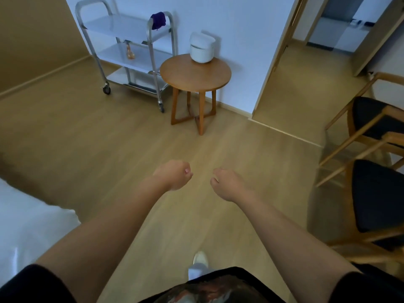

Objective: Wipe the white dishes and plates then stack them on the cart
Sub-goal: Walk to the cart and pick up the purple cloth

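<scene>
A metal cart [153,62] with three white shelves stands against the far wall at the upper left. A purple cloth [158,20] hangs over its right handle. A small amber bottle [130,52] stands on the middle shelf. No plates or dishes show on the cart. My left hand [175,174] is held out over the floor with fingers curled shut, holding nothing. My right hand [228,182] hangs beside it, fingers loosely curled and holding nothing. Both hands are well short of the cart.
A round wooden side table [175,73] stands right of the cart with a white rice cooker [200,47] on it. Two wooden chairs with dark seats [376,119] line the right side. A white bed edge [26,226] is at lower left. An open doorway [341,38] is at upper right.
</scene>
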The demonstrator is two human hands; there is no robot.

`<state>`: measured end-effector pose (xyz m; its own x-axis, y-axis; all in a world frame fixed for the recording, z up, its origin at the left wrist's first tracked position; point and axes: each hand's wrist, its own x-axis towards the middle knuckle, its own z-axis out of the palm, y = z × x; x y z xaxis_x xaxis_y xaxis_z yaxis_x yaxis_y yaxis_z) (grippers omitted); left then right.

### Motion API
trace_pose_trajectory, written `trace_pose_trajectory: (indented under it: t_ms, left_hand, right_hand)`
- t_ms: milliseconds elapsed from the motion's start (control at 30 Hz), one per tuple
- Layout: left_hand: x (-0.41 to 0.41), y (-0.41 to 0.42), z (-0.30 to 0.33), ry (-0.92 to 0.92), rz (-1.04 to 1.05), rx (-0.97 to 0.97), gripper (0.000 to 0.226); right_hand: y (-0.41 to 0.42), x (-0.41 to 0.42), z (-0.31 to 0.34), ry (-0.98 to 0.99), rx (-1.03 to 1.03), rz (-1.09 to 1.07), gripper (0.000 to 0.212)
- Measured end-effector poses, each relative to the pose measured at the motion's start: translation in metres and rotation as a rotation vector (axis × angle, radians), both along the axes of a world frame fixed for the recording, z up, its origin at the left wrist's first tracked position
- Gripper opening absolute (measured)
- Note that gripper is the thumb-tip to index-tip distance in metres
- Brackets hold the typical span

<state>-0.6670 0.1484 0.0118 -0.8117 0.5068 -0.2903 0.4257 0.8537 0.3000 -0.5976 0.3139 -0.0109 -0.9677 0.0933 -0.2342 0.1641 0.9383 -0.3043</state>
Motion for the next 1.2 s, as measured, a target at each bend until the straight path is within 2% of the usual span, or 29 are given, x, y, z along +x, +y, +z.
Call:
trace_pose_trajectory:
  t_ms: [300, 600, 933, 1200]
  left_hand:
    - [-0.15, 0.05, 0.018, 0.025, 0.038, 0.007, 0.03]
    - [-0.312, 0.066, 0.003, 0.029, 0.022, 0.009, 0.029]
    - [-0.531, 0.063, 0.027, 0.091, -0.079, 0.008, 0.024]
    - [-0.647, 0.052, 0.027, 0.058, -0.074, -0.004, 0.019]
  right_hand:
    - [0.046, -0.167, 0.006, 0.019, -0.016, 0.05, 0.037]
    - [0.06, -0.313, -0.009, 0.014, -0.024, 0.041, 0.035]
    - [0.059, -0.528, 0.016, 0.028, -0.013, 0.0, 0.03]
    - [0.053, -0.653, 0.02, 0.038, -0.09, -0.002, 0.02]
